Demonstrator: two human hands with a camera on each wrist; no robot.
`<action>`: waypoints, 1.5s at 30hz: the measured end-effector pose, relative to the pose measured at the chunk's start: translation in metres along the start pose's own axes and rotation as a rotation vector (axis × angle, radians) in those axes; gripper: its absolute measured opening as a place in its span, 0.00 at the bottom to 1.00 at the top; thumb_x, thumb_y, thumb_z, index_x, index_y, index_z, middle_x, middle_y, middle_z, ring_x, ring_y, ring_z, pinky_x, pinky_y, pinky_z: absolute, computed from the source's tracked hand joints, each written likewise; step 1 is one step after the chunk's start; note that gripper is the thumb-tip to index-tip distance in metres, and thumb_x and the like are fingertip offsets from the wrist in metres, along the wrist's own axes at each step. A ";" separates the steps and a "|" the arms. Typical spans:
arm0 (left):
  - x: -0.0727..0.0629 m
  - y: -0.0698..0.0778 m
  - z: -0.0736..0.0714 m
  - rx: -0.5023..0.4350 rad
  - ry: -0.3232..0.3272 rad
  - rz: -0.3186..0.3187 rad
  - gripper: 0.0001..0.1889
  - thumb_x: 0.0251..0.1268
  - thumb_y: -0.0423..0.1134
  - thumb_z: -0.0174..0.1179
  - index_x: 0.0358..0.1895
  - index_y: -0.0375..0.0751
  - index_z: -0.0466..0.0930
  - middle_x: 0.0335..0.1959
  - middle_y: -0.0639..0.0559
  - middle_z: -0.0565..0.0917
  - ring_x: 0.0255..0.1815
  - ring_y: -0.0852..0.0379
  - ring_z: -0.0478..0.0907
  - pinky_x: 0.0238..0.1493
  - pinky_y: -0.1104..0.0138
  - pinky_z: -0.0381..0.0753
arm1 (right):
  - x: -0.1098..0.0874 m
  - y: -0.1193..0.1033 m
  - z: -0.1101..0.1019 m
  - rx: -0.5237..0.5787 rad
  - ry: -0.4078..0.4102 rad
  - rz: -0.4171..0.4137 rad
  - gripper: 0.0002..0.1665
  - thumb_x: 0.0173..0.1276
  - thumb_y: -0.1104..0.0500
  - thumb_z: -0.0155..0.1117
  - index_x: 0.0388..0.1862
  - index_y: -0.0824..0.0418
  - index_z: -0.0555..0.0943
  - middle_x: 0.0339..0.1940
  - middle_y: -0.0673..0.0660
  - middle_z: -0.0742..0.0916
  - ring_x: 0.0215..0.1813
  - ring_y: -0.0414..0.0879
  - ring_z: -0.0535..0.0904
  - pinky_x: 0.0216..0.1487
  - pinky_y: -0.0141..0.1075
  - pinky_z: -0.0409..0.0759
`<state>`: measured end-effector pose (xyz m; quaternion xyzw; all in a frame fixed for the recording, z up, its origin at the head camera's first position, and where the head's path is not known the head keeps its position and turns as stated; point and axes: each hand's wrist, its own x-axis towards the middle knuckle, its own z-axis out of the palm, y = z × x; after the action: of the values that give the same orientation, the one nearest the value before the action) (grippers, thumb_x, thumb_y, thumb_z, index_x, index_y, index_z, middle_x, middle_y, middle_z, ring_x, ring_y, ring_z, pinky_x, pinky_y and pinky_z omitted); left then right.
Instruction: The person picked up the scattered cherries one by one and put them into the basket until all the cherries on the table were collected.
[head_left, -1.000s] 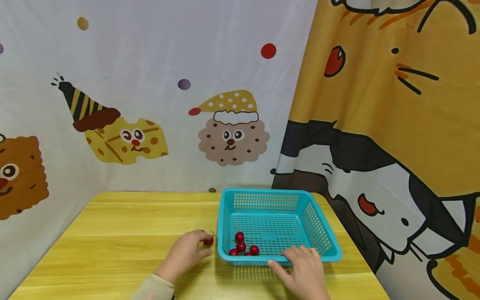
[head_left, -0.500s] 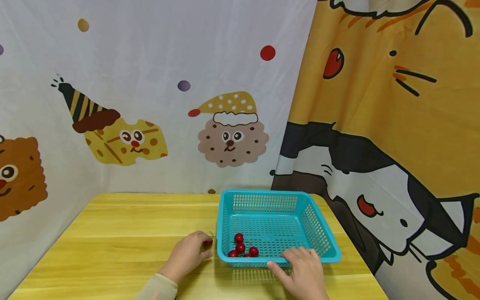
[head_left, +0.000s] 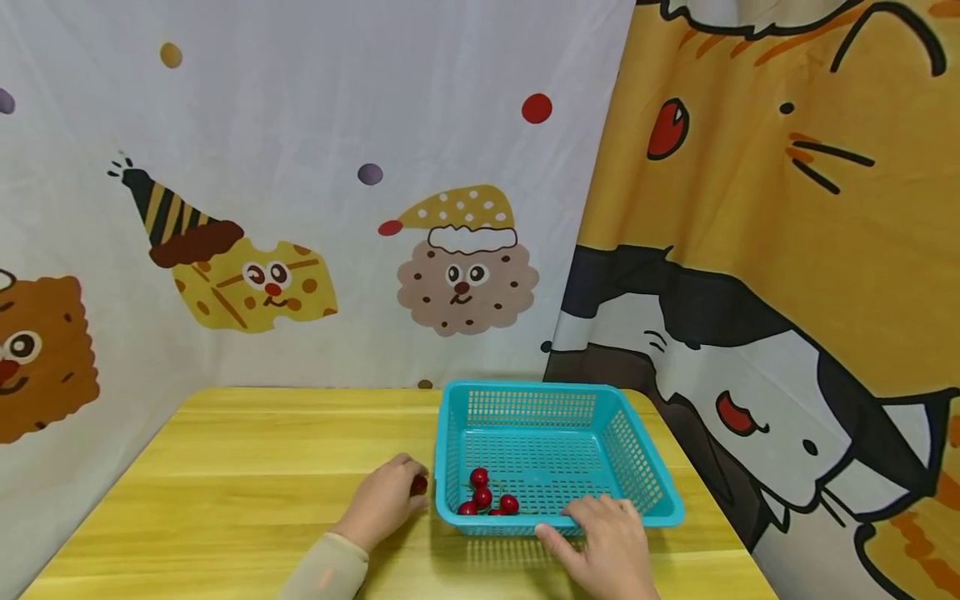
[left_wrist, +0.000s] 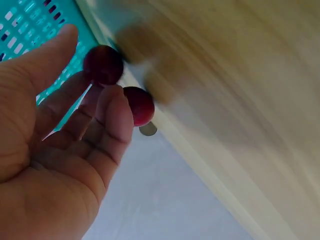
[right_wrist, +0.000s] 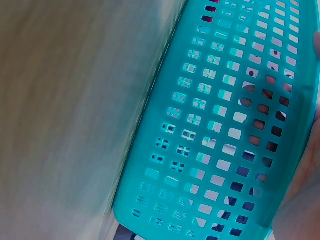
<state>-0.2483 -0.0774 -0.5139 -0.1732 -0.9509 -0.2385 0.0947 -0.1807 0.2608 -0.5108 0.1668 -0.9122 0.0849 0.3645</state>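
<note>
In the head view, my left hand is over the table just left of a turquoise plastic basket. Two dark red cherries show at its fingertips in the left wrist view. Its fingers are loosely bent, their tips right at the cherries, and a gap separates the thumb from the nearer one. My right hand holds the basket's front rim, thumb outside and fingers over the edge. Several cherries with thin stems lie in the basket's front left corner. Only part of the right hand appears in its wrist view.
Yellow wood-grain table under everything; the basket stands toward its right side. A white curtain with cartoon prints hangs behind the table, and an orange cat-print curtain is at the right.
My left hand has shifted slightly right and now covers more of the loose cherries; the stem that showed there is hidden. My right hand and the basket stay put.
</note>
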 end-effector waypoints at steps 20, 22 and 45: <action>-0.004 -0.003 -0.001 -0.066 -0.108 0.056 0.11 0.56 0.31 0.80 0.38 0.38 0.87 0.30 0.53 0.86 0.31 0.59 0.78 0.35 0.62 0.83 | -0.002 0.000 0.000 0.013 0.014 -0.007 0.21 0.60 0.28 0.76 0.29 0.41 0.87 0.28 0.39 0.87 0.30 0.37 0.78 0.37 0.37 0.72; -0.004 -0.002 -0.007 -0.076 -0.089 0.041 0.12 0.57 0.30 0.80 0.41 0.36 0.87 0.34 0.50 0.88 0.34 0.57 0.81 0.38 0.60 0.87 | -0.001 0.000 0.001 0.013 0.017 -0.007 0.21 0.60 0.27 0.76 0.29 0.41 0.87 0.28 0.39 0.87 0.31 0.37 0.78 0.36 0.37 0.72; 0.021 0.058 -0.062 -0.113 0.073 0.129 0.15 0.63 0.42 0.78 0.51 0.50 0.88 0.35 0.61 0.87 0.23 0.67 0.68 0.28 0.73 0.73 | -0.001 0.000 0.000 0.005 -0.004 0.004 0.22 0.61 0.27 0.75 0.30 0.42 0.87 0.28 0.40 0.88 0.32 0.38 0.79 0.37 0.38 0.73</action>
<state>-0.2398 -0.0536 -0.4302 -0.2303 -0.9187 -0.2913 0.1348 -0.1799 0.2611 -0.5110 0.1659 -0.9130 0.0877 0.3622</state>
